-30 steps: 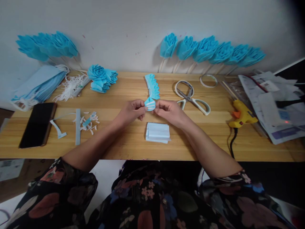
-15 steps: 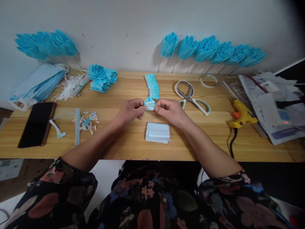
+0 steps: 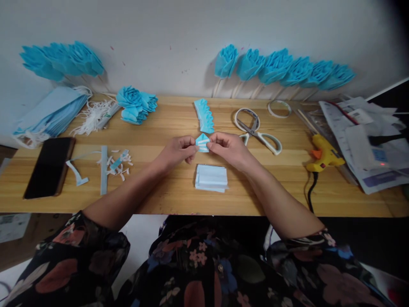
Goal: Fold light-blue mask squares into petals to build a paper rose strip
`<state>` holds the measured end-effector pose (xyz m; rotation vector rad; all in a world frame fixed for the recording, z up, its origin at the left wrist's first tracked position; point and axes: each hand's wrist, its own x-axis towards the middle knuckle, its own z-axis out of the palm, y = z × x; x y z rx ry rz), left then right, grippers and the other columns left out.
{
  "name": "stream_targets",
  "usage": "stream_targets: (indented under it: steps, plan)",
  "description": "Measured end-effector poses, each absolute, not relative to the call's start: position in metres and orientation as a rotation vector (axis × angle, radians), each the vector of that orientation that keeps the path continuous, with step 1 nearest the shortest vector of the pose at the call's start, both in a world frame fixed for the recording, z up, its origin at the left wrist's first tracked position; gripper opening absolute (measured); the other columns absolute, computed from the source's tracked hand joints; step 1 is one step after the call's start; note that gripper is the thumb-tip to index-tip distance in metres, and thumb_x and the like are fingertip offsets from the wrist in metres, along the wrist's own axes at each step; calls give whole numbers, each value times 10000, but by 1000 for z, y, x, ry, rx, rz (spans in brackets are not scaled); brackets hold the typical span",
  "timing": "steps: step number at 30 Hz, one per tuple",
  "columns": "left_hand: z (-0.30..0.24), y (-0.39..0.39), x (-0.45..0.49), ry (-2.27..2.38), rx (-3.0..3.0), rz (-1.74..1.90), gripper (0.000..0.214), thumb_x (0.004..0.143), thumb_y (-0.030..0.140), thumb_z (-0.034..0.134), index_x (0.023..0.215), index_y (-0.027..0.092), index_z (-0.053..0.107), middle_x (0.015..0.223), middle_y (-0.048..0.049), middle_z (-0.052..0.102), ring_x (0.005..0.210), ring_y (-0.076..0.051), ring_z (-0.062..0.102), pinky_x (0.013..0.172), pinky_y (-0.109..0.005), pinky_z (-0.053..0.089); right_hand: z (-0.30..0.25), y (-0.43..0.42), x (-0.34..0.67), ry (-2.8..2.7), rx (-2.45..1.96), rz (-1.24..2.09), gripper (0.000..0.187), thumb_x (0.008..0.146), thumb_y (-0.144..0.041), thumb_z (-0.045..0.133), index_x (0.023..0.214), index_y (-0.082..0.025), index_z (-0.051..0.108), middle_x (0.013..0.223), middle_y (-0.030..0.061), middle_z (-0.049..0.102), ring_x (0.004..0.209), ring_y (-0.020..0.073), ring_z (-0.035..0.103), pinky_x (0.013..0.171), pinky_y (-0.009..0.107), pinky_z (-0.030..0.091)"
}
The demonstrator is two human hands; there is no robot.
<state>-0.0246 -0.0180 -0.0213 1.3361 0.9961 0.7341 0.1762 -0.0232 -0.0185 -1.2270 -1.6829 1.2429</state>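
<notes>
Between my hands is a small folded blue petal point(image 3: 202, 142) with white strips across it and a pointed top. My left hand point(image 3: 179, 151) pinches its left edge between thumb and finger. On the opposite edge, the thumb and finger of my right hand point(image 3: 227, 148) are closed too. Just beyond lies an overlapping row of folded blue petals point(image 3: 205, 116) with a jagged right side. Nearer to me sits a stack of pale blue fabric pieces point(image 3: 211, 177).
Scissors point(image 3: 254, 131) lie over a tape roll point(image 3: 238, 115), right of my hands. Farther right rests a yellow glue gun point(image 3: 326, 153). Blue flowers on sticks point(image 3: 276, 66) lean on the wall. Leftward are a phone point(image 3: 49, 167), scraps point(image 3: 119, 164) and face masks point(image 3: 54, 111).
The petal has come slightly nearer to me, and its pointed top now stands apart from the row behind it. Both hands keep hold of its edges.
</notes>
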Motion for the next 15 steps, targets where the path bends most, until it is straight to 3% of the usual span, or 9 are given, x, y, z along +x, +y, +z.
stream_targets:
  steps: [8, 15]
  plan:
    - [-20, -18, -24, 1000, 1347, 761, 133, 789, 177, 647, 692, 144, 563, 549, 41, 563, 481, -56, 520, 496, -169, 454, -17, -26, 172, -1736, -1244, 1185, 211, 799, -372, 625, 721, -182, 573, 632, -46, 456, 594, 93, 355, 582, 263, 280]
    - [-22, -15, -27, 1014, 1341, 765, 129, 775, 190, 651, 679, 140, 580, 574, 35, 576, 486, -53, 522, 513, -176, 467, -16, -25, 175, -1731, -1258, 1232, 202, 797, -378, 614, 772, -178, 617, 675, -17, 549, 625, 112, 426, 615, 276, 329]
